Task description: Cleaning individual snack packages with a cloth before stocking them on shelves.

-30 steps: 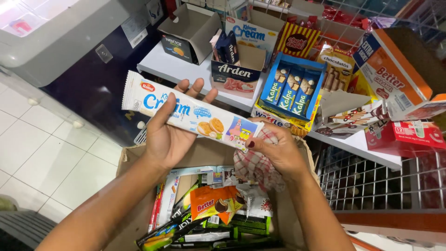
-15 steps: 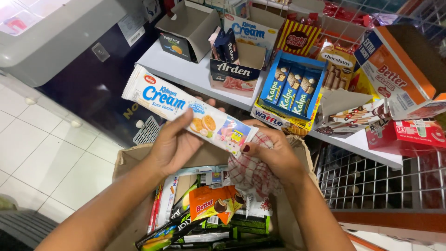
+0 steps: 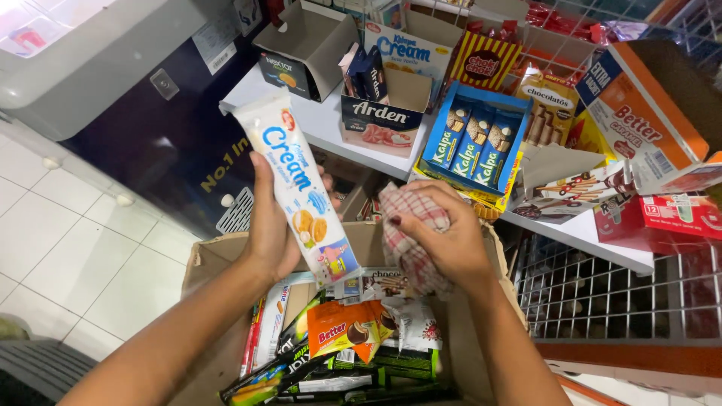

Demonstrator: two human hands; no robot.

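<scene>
One biscuit pack (image 3: 295, 180), one checked cloth (image 3: 410, 234), two hands.

The biscuit pack (image 3: 297, 180) has swung from near-horizontal to steeply upright, its top now at upper left-centre. The right hand (image 3: 444, 237) has released its end and bunches the checked cloth (image 3: 410, 225).

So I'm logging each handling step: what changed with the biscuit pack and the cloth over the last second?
The left hand turned the long white biscuit pack from lying almost crosswise to standing nearly upright, its far end now toward the shelf. The right hand let go of the pack's end and now holds only the checked cloth. The carton of snacks and the shelf boxes stayed put.
</scene>
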